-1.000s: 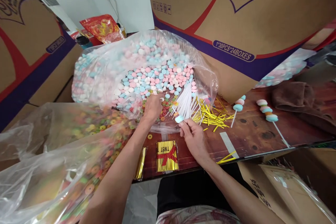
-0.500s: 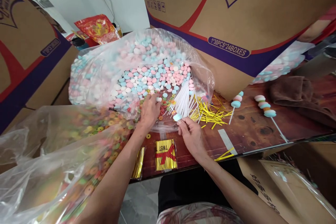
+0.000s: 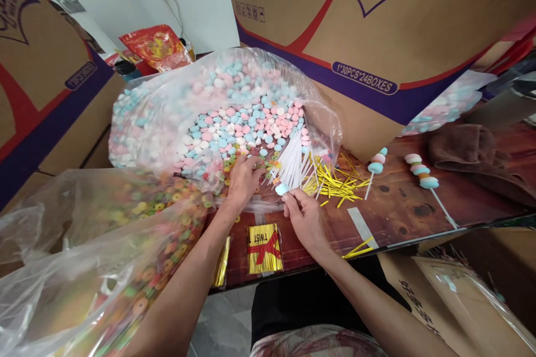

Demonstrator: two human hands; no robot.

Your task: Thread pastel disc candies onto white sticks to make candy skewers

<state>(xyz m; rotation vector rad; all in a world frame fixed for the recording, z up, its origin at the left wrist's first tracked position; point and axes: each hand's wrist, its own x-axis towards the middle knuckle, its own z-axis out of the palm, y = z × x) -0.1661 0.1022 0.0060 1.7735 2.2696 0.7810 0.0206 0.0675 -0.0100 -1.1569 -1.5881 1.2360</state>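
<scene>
Thumb and fingers pinched together, a person's right hand [image 3: 307, 220] holds a small candy stack [image 3: 281, 189], a blue piece with an orange ring against it, above a dark red wooden table [image 3: 397, 206]. Whether the fingertips press the candy itself or a stick hidden beneath cannot be told.

At the table's near edge lies a packet of gold twist ties [image 3: 264, 248] marked with a red ribbon shape; a clear bag of ring candies [image 3: 144, 273] spreads at near left. The left hand [image 3: 243, 181] reaches down among loose ring candies, fingers bent; whether they have closed on a piece cannot be seen.

Just beyond the candy stack, white sticks [image 3: 291, 164] lie fanned in a heap beside loose gold ties [image 3: 339, 181]. To the right rest two loaded candy sticks [image 3: 429, 182], apart from each other, near a brown cloth [image 3: 464, 148].

Farther back, a large clear bag [image 3: 167, 117] spills pink, blue and white candies. Behind it stand a red packet [image 3: 157, 47] and a printed cardboard box [image 3: 335, 28].
</scene>
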